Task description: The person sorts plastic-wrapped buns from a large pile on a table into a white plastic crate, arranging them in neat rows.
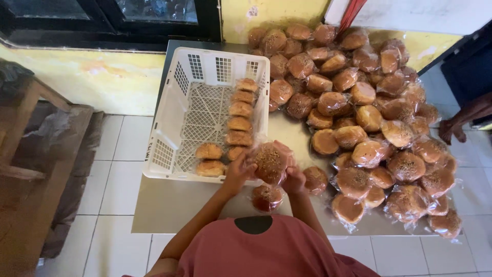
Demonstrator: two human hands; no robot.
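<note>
Between the two hands sits one wrapped bun (270,163) — round, brown, with little seeds on top and shiny clear plastic all around it. The left hand (239,173) cups it from one side and the right hand (294,177) from the other, fingers curled snug on the wrap, so both are holding this same bun just above the near edge of the white plastic crate (174,110).

Holding it well looks like a soft job. The bread is puffy and would squash, so a light squeeze on the sides seems best, with the seeded top kept up. The plastic is slick and crinkly, so two hands help it not slip.

Just past the hands, inside the crate, a neat row of buns (240,114) runs away along the right wall, and two more buns (209,159) lie to the left of the held one. The crate has a floor and walls full of holes, like a net.

Right under the hands lies another wrapped bun (266,197) on the smooth grey metal table (169,205). Off to the right of the grip is a big heap of wrapped buns (369,107) — some plain and shiny, some seeded.
</note>
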